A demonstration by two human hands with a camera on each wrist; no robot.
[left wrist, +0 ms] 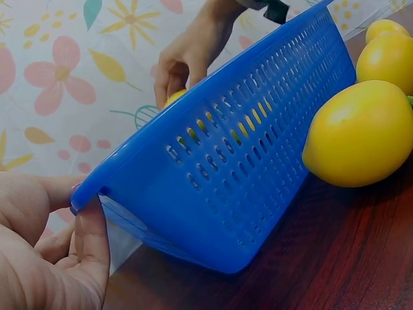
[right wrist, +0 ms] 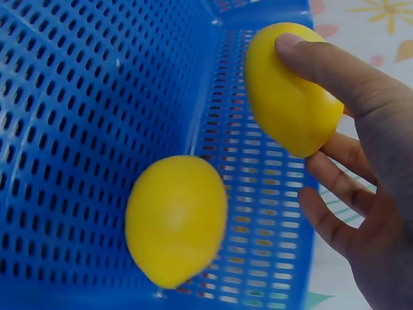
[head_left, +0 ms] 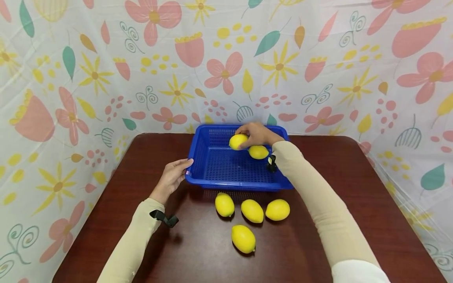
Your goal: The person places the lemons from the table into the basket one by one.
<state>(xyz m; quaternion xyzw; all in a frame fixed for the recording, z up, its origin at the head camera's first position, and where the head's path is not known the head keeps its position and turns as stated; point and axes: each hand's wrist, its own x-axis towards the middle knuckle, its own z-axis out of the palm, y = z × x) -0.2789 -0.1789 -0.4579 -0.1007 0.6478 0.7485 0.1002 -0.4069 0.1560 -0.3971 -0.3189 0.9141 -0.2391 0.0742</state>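
A blue plastic basket (head_left: 230, 182) with slotted walls stands toward the back of the table. At its left front corner my left hand (head_left: 172, 175) pinches the rim between thumb and fingers, as the left wrist view shows up close. My right hand (head_left: 257, 134) is over the basket's far side and grips a yellow lemon (right wrist: 287, 84) between thumb and fingers. Just below that, another lemon (right wrist: 177, 219) lies in the basket against the wall. In front of the basket, several lemons sit on the table, the closest being one lemon (head_left: 243, 239) by itself.
The dark reddish-brown table (head_left: 159, 251) ends at the back against a floral curtain (head_left: 226, 74). Three lemons form a row near the basket's front wall, among them a middle lemon (head_left: 252, 211). Black straps (head_left: 164, 218) sit on the wrists.
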